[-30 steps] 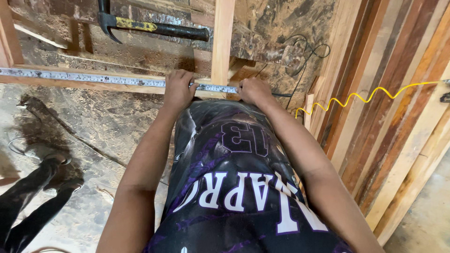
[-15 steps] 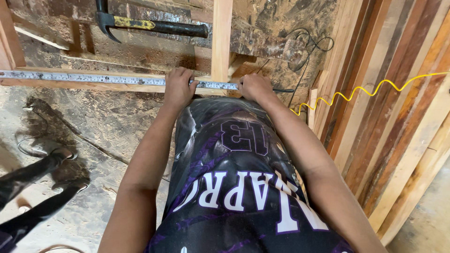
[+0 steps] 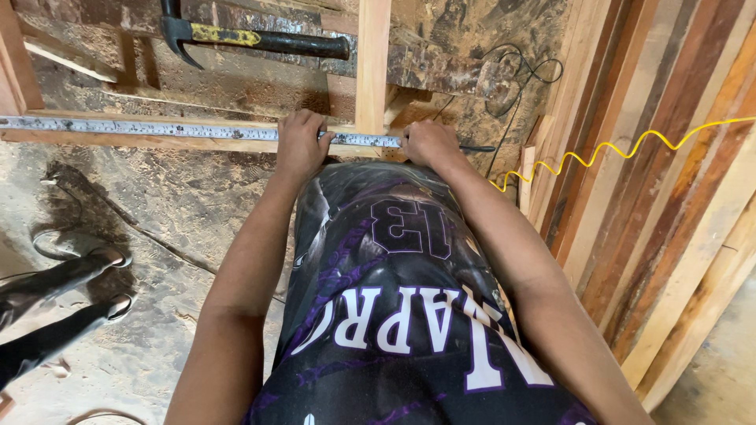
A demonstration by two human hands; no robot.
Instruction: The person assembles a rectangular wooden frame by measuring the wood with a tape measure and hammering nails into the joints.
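A metal tape measure blade (image 3: 142, 127) lies stretched along a horizontal wooden board (image 3: 157, 143) on the floor. My left hand (image 3: 301, 142) presses down on the blade, fingers curled over it. My right hand (image 3: 429, 143) sits a little to the right, at the blade's end, pinching a dark pencil-like tool (image 3: 472, 148) against the board. An upright wooden stud (image 3: 373, 63) rises between the two hands. My dark printed shirt (image 3: 394, 315) fills the lower middle of the view.
A black-handled hammer (image 3: 260, 39) rests on the framing above. A coiled yellow hose (image 3: 622, 145) and a thin black cable (image 3: 520, 79) run at right, beside stacked timber boards (image 3: 669, 197). Another person's dark legs (image 3: 55, 307) stand at left on the dusty subfloor.
Both hands stay on the tape and board. The other person's legs at left have shifted slightly.
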